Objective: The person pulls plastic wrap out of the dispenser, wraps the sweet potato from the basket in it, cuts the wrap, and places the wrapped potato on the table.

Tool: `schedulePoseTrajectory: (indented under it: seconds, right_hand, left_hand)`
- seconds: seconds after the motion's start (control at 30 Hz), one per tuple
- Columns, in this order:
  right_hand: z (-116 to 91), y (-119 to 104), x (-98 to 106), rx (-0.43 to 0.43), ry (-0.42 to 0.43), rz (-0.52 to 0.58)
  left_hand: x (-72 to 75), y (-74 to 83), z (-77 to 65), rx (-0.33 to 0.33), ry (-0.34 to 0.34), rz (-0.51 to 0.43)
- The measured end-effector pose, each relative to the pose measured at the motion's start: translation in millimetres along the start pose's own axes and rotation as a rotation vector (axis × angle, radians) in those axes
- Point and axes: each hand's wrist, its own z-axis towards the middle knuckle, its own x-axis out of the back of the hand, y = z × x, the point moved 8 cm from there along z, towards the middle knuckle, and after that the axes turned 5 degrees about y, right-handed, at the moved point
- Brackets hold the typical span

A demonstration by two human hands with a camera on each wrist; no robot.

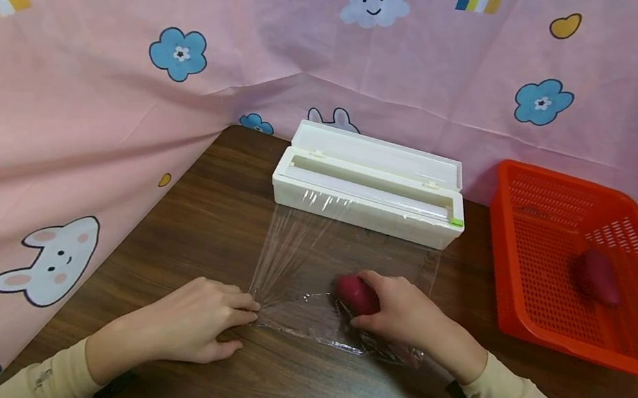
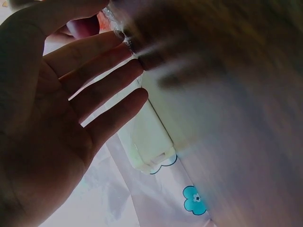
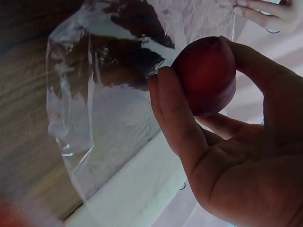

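My right hand (image 1: 402,309) grips a purple-red sweet potato (image 1: 355,293) between thumb and fingers, over a sheet of clear cling film (image 1: 308,267). In the right wrist view the sweet potato (image 3: 208,75) shows its rounded end, with fingers around both sides. The film runs from a white cling film dispenser box (image 1: 363,214), whose lid stands raised. At the film's near left corner rest the fingertips of my left hand (image 1: 199,323); its fingers look nearly straight in the left wrist view. Creases fan out from that corner.
A red-orange plastic basket (image 1: 508,285) stands at the right, holding another purple-red sweet potato (image 1: 597,276). Behind the brown wooden table (image 1: 215,224) hangs a pink patterned cloth (image 1: 272,18), which also runs down the left side.
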Motion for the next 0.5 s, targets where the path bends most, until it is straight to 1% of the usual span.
schedulePoseTrajectory:
  seconds: [0.17, 0.5]
  right_hand:
    - [2.7, -5.0, -6.5, -0.01, -0.02, -0.019]
    - [5.2, -20.3, -15.8, 0.061, -0.046, -0.048]
  left_hand:
    - [0.5, 0.5, -0.1, -0.001, -0.007, 0.005]
    - [-0.5, 0.0, 0.4, 0.0, -0.01, 0.003]
